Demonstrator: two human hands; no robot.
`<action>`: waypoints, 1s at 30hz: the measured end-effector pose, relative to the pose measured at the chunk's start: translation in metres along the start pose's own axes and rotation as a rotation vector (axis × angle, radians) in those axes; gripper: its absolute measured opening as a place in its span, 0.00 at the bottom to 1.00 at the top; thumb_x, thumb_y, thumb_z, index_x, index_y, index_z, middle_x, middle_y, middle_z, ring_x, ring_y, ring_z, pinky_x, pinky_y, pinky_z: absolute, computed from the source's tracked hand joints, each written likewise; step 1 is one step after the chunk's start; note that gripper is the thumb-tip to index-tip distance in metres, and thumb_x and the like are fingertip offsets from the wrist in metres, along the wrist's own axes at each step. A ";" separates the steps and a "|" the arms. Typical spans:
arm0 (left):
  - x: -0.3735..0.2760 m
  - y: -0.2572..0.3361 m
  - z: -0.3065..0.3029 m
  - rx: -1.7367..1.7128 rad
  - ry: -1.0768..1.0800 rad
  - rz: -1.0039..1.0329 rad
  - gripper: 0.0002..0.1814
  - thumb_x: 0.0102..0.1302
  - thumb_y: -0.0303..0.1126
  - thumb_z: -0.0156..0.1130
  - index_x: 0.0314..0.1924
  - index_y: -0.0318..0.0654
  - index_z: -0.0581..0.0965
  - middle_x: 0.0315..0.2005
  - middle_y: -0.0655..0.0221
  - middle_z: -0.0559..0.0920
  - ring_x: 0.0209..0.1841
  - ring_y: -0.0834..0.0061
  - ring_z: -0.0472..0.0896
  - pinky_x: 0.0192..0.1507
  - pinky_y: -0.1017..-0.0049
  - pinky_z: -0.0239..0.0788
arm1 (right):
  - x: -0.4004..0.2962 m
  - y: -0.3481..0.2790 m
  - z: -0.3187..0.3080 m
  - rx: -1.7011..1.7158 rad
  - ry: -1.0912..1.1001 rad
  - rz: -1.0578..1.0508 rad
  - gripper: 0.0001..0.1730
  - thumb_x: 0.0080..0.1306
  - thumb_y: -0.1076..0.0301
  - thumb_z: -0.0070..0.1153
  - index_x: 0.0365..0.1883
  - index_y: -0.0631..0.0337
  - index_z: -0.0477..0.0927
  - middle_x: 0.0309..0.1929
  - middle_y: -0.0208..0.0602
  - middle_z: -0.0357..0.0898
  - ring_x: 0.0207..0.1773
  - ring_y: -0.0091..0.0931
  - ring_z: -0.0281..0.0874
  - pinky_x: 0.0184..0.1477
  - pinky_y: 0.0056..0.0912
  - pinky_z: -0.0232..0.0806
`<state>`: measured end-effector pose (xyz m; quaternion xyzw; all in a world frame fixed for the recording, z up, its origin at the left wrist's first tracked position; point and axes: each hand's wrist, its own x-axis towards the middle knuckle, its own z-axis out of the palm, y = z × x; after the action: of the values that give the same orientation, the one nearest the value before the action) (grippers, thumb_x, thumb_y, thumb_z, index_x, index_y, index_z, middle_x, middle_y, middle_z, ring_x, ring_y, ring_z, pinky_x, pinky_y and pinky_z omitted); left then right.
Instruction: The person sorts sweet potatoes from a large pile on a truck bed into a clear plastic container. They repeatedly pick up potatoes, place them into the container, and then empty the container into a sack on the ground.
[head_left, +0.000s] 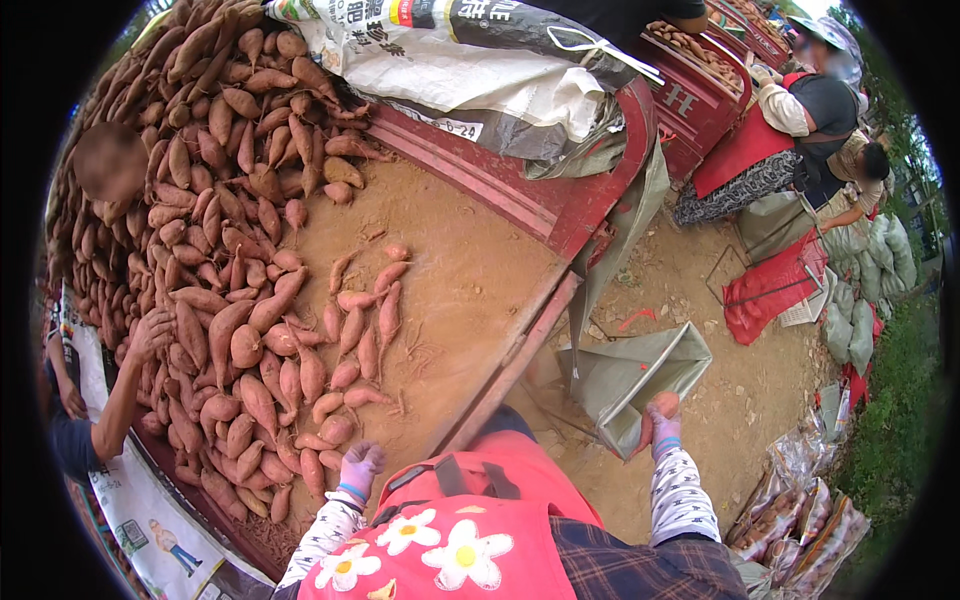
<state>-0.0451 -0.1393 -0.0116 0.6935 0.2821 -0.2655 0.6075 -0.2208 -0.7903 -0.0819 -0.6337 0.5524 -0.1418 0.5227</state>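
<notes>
My right hand (666, 433), in a light purple glove, holds a sweet potato (664, 405) at the mouth of a grey-green woven sack (626, 375). The sack's mouth is spread wide and faces me, just beyond the cart's edge. A reddish piece, likely another sweet potato, shows beside the palm. My left hand (361, 471), gloved the same way, is by the near edge of a large heap of sweet potatoes (247, 345). Its fingers are curled, and whether they hold anything is hidden. Loose sweet potatoes (367, 322) lie on the dusty cart bed (450, 300).
A red metal side panel (495, 180) bounds the bed, with printed sacks (480, 67) draped over it. At left, another person's hand (152, 334) touches the heap. Workers (817, 112) stand at right near a red mesh bag (776, 289). Clear-bagged goods (799, 525) lie lower right.
</notes>
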 end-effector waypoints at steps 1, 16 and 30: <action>-0.001 0.000 0.003 0.011 -0.010 -0.012 0.15 0.74 0.33 0.67 0.55 0.34 0.78 0.37 0.68 0.85 0.34 0.77 0.82 0.35 0.79 0.72 | 0.006 0.000 0.000 -0.230 0.022 0.045 0.46 0.61 0.67 0.71 0.76 0.60 0.64 0.65 0.48 0.78 0.65 0.42 0.78 0.67 0.45 0.71; -0.105 -0.108 -0.011 -0.564 0.411 -0.041 0.18 0.73 0.33 0.67 0.58 0.32 0.79 0.44 0.69 0.86 0.43 0.79 0.82 0.47 0.76 0.75 | -0.318 -0.258 0.498 -0.799 -1.561 -1.453 0.33 0.62 0.61 0.70 0.65 0.63 0.77 0.62 0.58 0.79 0.67 0.51 0.75 0.70 0.47 0.67; -0.167 -0.229 0.102 -1.190 0.677 -0.126 0.08 0.77 0.28 0.62 0.51 0.33 0.79 0.36 0.63 0.87 0.33 0.72 0.85 0.39 0.73 0.81 | -0.518 -0.313 0.763 -0.804 -1.279 -1.562 0.59 0.48 0.42 0.80 0.74 0.55 0.66 0.72 0.50 0.66 0.75 0.46 0.66 0.75 0.47 0.63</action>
<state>-0.3285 -0.2283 -0.0639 0.2689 0.5937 0.1312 0.7470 0.3486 -0.0134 0.0650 -0.8914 -0.3718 0.1128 0.2333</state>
